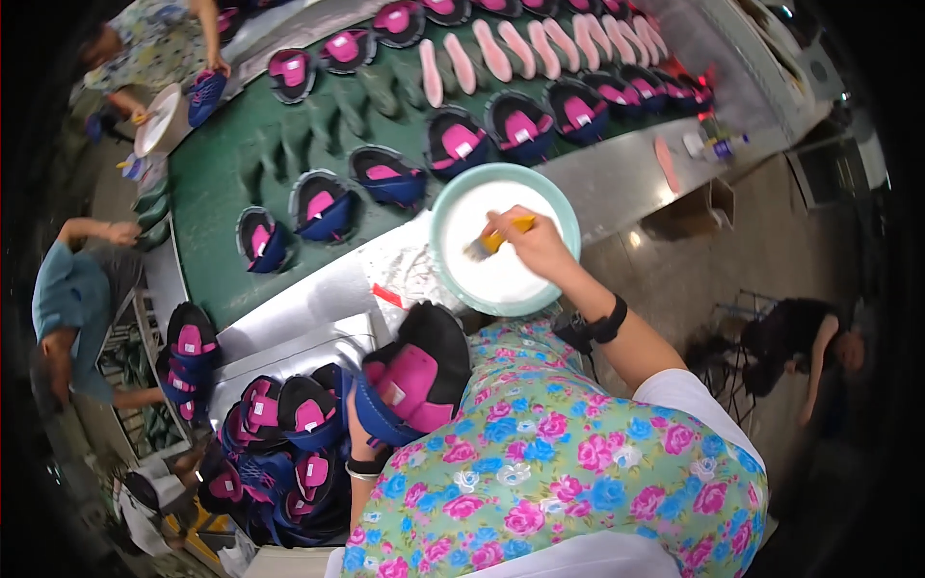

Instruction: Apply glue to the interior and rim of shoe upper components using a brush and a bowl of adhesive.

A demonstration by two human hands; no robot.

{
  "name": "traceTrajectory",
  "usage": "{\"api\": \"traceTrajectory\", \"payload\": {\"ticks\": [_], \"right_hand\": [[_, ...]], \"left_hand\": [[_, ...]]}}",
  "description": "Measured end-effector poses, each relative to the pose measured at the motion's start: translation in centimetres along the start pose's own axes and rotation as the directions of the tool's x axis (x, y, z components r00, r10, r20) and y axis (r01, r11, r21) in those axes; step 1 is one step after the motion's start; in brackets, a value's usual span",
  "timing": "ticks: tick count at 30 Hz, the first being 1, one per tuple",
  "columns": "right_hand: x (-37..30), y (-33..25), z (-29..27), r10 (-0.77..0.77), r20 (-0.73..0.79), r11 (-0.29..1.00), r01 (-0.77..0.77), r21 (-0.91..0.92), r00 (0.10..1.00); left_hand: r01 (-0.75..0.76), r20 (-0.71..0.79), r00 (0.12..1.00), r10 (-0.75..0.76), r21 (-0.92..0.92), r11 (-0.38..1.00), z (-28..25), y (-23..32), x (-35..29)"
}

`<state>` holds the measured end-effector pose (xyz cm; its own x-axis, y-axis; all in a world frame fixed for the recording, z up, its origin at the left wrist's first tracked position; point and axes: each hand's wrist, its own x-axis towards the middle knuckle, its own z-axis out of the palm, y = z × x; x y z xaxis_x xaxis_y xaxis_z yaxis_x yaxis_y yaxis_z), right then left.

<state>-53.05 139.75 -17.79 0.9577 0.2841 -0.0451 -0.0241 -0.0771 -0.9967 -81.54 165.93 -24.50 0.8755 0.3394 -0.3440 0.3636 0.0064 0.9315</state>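
In my right hand [536, 246] is a paintbrush [491, 240] with a yellow handle, my fingers closed round it. Its bristles touch the white liquid [491, 275] inside a pale green bowl [438, 255] at the bench edge. My left hand [359, 424] grips a blue shoe upper [371, 416] from its left side, the open underside and pink lining facing up. Most of that hand's fingers are hidden by the upper. Just left of it lies a heap of similar blue and pink shoe uppers [306, 414].
Beyond the bowl, a green conveyor belt [207, 236] carries rows of shoe uppers [458, 140], pink insoles [491, 53] and dark green shoe lasts [294, 140]. A metal ledge [626, 188] borders it. Co-workers [77, 289] stand at the left; another person [795, 342] is at the right.
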Motion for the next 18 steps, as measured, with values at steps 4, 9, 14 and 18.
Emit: {"api": "traceTrajectory", "payload": {"ticks": [4,9,14,18], "right_hand": [[-1.3,5.6,-6.7,0.31,-0.222,0.832,-0.377,-0.408,0.924],[-3.3,10.5,-7.1,0.174,-0.243,0.824,-0.276,-0.495,0.954],[-3.8,10.1,-6.9,0.099,-0.231,0.766,-0.222,-0.603,0.968],[-3.4,4.4,-6.5,0.059,-0.217,0.848,-0.164,-0.504,0.974]], "left_hand": [[0.114,0.681,0.726,-0.098,0.021,0.993,0.6,2.9,0.4],[0.113,0.399,0.912,-0.094,-0.025,0.993,3.7,6.8,2.4],[-0.154,0.092,0.983,0.156,-0.037,0.987,6.8,7.9,4.5],[0.367,0.23,0.93,-0.287,-0.521,0.771,7.5,4.0,6.2]]}}
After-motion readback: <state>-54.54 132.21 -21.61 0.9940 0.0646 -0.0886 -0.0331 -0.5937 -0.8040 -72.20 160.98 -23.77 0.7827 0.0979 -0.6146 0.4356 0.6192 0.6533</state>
